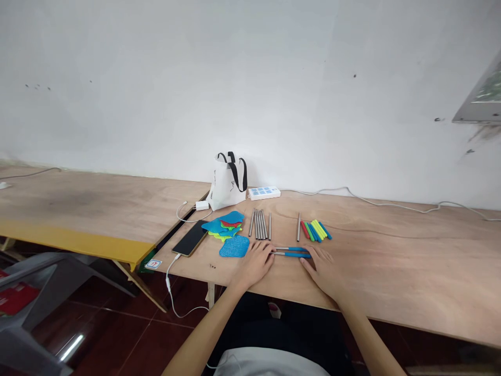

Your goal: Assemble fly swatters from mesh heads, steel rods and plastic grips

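Note:
My left hand (256, 262) lies flat on the plywood table (410, 271), fingers stretched toward the metal ends of two blue-handled rods (293, 251) that lie side by side. My right hand (321, 266) rests flat too, its fingertips at the blue handle ends of those rods. Neither hand grips anything. Just left of my left hand is a blue mesh swatter head (234, 246). Beyond it lies a pile of coloured mesh heads (224, 225). Several bare metal rods (260, 224) lie in a row behind my hands. Several coloured handles (315, 230) lie further right.
A phone (190, 238) on a white charging cable lies at the table's left edge. A white tote bag (228, 181) and a power strip (264, 193) stand against the wall. A second table (78, 209) adjoins on the left, a grey chair (35, 297) below it.

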Available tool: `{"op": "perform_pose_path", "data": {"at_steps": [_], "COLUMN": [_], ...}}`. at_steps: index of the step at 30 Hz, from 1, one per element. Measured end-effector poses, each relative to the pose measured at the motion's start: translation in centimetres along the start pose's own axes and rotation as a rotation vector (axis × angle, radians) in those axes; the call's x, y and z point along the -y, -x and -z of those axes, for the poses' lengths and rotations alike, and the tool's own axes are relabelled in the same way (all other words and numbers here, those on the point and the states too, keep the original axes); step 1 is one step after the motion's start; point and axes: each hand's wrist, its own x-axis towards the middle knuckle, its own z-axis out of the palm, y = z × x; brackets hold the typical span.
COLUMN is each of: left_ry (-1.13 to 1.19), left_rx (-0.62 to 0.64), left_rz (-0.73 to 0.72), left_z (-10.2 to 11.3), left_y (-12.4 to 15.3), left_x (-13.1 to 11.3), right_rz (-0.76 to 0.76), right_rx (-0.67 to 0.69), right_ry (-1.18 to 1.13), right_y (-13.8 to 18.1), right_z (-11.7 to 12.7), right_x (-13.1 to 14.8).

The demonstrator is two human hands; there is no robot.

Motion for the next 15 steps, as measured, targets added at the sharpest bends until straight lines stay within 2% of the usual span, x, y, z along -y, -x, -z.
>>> {"op": "perform_pose_path", "data": {"at_steps": [15], "left_ry": [-0.001], "left_rx": [0.008], "left_rz": [0.003], "left_z": [0.09], "left_y": [0.01], "left_x": [-0.10], "right_rz": [0.040], "right_rx": [-0.052], "right_ry": [0.011], "right_y": [0.03], "right_z": [-0.12], "right_x": [-0.09]}}
